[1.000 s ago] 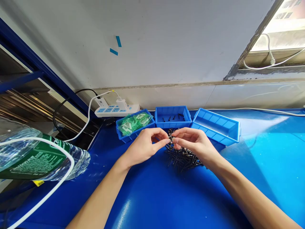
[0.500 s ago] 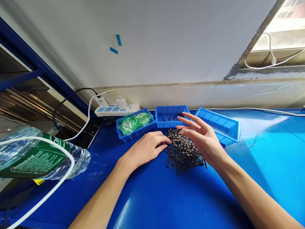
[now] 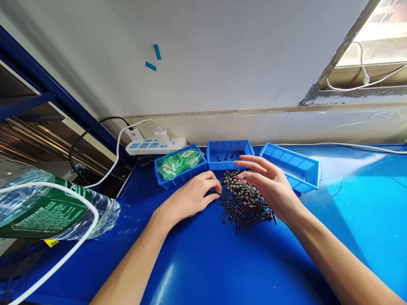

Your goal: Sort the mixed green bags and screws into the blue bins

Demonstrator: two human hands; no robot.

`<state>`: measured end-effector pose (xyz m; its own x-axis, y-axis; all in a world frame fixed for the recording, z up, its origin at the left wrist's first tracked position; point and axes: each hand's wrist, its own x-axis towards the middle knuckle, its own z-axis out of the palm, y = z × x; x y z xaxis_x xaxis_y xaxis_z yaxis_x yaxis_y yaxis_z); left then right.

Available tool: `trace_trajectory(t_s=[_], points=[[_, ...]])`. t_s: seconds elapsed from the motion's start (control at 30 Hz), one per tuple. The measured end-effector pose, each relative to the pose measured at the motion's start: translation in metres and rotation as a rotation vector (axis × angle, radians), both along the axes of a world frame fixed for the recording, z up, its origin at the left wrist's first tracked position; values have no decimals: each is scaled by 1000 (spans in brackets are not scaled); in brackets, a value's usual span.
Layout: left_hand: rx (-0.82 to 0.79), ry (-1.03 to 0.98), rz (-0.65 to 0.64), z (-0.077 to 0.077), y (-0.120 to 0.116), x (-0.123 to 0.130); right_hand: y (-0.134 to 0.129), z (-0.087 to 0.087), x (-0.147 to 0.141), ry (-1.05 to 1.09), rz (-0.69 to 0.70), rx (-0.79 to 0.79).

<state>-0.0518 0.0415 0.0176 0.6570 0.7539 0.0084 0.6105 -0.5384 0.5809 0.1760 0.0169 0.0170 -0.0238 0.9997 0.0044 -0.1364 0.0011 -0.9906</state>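
Note:
A heap of dark screws lies spread on the blue table. At the heap's left edge, my left hand curls thumb and forefinger together around a dark screw that shows only partly at the fingertips. My right hand hovers over the heap's upper right side with its fingers apart, holding nothing that I can see. Behind the heap, a blue bin has several dark screws on its floor.
Left of that bin, another blue bin holds green bags of pale pieces. A third blue bin stands at the right. Along the wall lies a power strip. A large water bottle and a white cable occupy the left.
My left hand has drawn slightly left, away from the heap, with the screw at its fingertips. The right hand's fingers have shifted a little downward over the screws and remain apart.

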Motion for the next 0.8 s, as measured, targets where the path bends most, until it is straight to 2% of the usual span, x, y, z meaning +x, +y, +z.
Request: trace_trajectory(t_s=[0.13,0.23,0.4,0.67,0.8], points=[[54,-121,8,2,1,-1,1,-2,-1,-134,74,43],[90,-266,70,6,-1,0,0,-4,-3,-254,136,104],[112,-410,127,9,-6,3,-1,-5,-4,-259,241,63],[-20,-425,142,10,-7,5,-1,-4,-5,-140,281,-23],[20,-253,85,8,-4,-1,0,-5,-3,-120,235,-33]])
